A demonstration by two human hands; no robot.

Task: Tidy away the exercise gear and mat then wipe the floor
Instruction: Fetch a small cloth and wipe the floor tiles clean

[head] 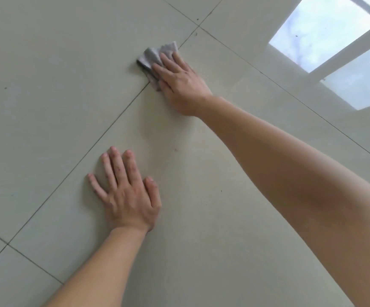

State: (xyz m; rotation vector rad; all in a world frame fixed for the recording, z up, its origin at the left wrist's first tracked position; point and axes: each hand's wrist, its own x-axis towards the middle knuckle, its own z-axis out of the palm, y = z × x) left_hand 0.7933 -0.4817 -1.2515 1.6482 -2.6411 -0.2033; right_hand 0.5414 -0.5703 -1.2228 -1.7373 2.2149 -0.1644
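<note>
A small grey cloth (155, 54) lies bunched on the pale glossy floor tiles (46, 63), over a dark grout line. My right hand (179, 83) presses flat on the cloth's near part, fingers stretched over it, arm reaching far forward. My left hand (126, 191) rests palm down on the tile nearer to me, fingers spread, holding nothing. No exercise gear or mat is in view.
Dark grout lines (104, 134) cross the floor diagonally. A bright reflection of a window with white bars (325, 34) shines on the tiles at the upper right. A few tiny dark specks (5, 87) dot the floor.
</note>
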